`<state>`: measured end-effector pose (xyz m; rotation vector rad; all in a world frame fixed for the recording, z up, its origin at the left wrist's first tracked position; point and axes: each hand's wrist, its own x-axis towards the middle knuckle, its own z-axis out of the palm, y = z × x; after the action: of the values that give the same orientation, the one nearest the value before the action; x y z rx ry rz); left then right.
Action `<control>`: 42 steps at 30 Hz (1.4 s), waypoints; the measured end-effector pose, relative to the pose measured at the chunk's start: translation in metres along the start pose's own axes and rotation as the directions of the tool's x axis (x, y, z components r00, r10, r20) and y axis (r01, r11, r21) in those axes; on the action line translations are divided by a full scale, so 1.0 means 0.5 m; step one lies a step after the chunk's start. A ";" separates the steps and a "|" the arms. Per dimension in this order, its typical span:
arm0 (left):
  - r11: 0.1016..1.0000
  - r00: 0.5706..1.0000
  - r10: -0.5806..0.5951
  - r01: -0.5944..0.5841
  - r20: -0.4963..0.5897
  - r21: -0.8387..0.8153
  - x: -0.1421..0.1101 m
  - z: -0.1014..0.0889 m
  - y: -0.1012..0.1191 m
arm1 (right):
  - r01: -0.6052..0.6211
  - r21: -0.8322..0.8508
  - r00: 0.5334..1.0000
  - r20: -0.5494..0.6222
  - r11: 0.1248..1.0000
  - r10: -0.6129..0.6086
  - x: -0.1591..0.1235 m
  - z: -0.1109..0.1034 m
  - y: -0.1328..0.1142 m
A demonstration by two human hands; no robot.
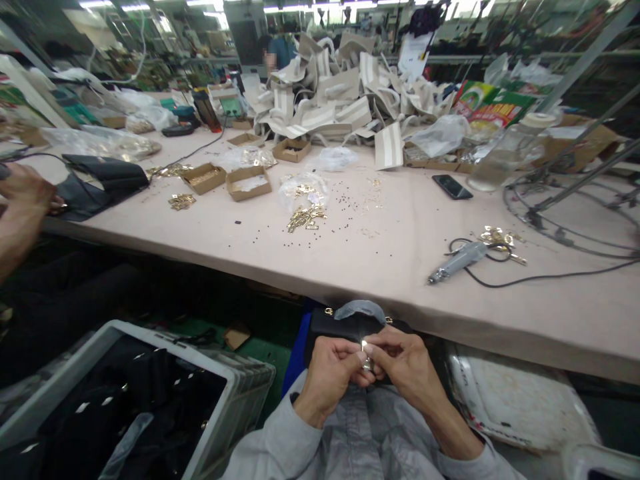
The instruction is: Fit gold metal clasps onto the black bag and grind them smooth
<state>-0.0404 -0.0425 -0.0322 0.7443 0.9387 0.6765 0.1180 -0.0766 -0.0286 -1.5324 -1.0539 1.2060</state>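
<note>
My left hand (334, 368) and my right hand (403, 363) meet above my lap, both closed in a pinch. Between their fingertips is a small shiny gold metal fitting (367, 360); its exact kind is too small to make out. Just behind the hands, against the table edge, rests a black handbag (333, 325). Its carry handle (360, 309) is wrapped in clear film, with gold rings at the ends. My fingers cover part of the bag's front.
A grey electric screwdriver (457, 262) lies on the table (400, 287), beside gold fittings (497, 237). Small cardboard boxes (249, 183), a phone (453, 187) and a heap of beige pieces (330, 93) stand farther back. A crate (227, 393) of black bags is at left; another person's hand (25, 203) appears there.
</note>
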 end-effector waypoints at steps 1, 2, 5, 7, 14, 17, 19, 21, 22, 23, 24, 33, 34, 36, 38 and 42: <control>1.000 0.999 0.002 -0.002 -0.036 0.001 0.000 0.003 -0.005 | -0.011 -0.006 1.000 -0.003 1.000 0.011 -0.002 0.001 0.004; 1.000 0.998 0.004 -0.005 -0.067 -0.003 0.000 0.005 -0.011 | -0.020 -0.010 1.000 -0.014 1.000 0.020 -0.004 0.001 0.007; 1.000 0.991 -0.005 0.002 -0.130 -0.022 -0.003 0.012 -0.025 | -0.049 -0.026 0.995 -0.085 0.998 0.046 -0.012 0.005 0.015; 0.999 0.991 -0.016 0.012 -0.134 -0.031 -0.007 0.015 -0.030 | -0.092 -0.031 0.987 -0.133 0.995 0.087 -0.017 0.008 0.016; 0.998 0.989 -0.049 0.042 -0.137 -0.054 -0.011 0.026 -0.031 | -0.159 0.056 0.958 -0.231 0.986 0.168 -0.020 0.021 0.021; 0.990 0.978 -0.137 0.130 -0.156 -0.056 0.001 0.022 -0.033 | -0.145 0.077 0.964 -0.214 0.986 0.158 -0.022 0.021 0.030; 0.982 0.968 -0.186 0.178 -0.169 -0.058 0.011 0.018 -0.036 | -0.129 0.059 0.970 -0.202 0.990 0.138 -0.025 0.017 0.035; 0.983 0.968 -0.182 0.177 -0.173 -0.048 0.019 0.014 -0.040 | -0.122 0.036 0.972 -0.197 0.992 0.127 -0.027 0.014 0.039; 0.985 0.972 -0.174 0.169 -0.160 -0.045 0.022 0.014 -0.041 | -0.123 0.032 0.973 -0.193 0.992 0.127 -0.028 0.012 0.041; 0.985 0.976 -0.170 0.165 -0.137 -0.050 0.024 0.014 -0.043 | -0.124 0.033 0.973 -0.191 0.992 0.127 -0.029 0.011 0.044; 0.984 0.978 -0.175 0.169 -0.110 -0.065 0.025 0.014 -0.044 | -0.122 0.035 0.974 -0.190 0.992 0.127 -0.031 0.010 0.047; 0.960 0.973 -0.228 0.220 -0.030 -0.175 0.033 0.023 -0.059 | -0.124 0.104 0.974 -0.176 0.987 0.141 -0.043 -0.002 0.073; 0.958 0.973 -0.230 0.222 -0.025 -0.179 0.033 0.024 -0.061 | -0.126 0.104 0.975 -0.169 0.986 0.143 -0.043 -0.005 0.074; 0.952 0.970 -0.242 0.233 -0.019 -0.196 0.033 0.026 -0.062 | -0.129 0.103 0.977 -0.158 0.986 0.144 -0.044 -0.010 0.074; 0.945 0.966 -0.259 0.250 -0.015 -0.213 0.033 0.027 -0.061 | -0.129 0.109 0.978 -0.152 0.986 0.145 -0.044 -0.012 0.072; 0.938 0.957 -0.291 0.283 -0.010 -0.199 0.033 0.027 -0.057 | -0.128 0.115 0.979 -0.145 0.985 0.144 -0.041 -0.012 0.070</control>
<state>-0.0162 -0.0493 -0.0571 0.4089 0.9777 0.5180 0.1236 -0.1053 -0.0569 -1.6075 -0.7842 1.1964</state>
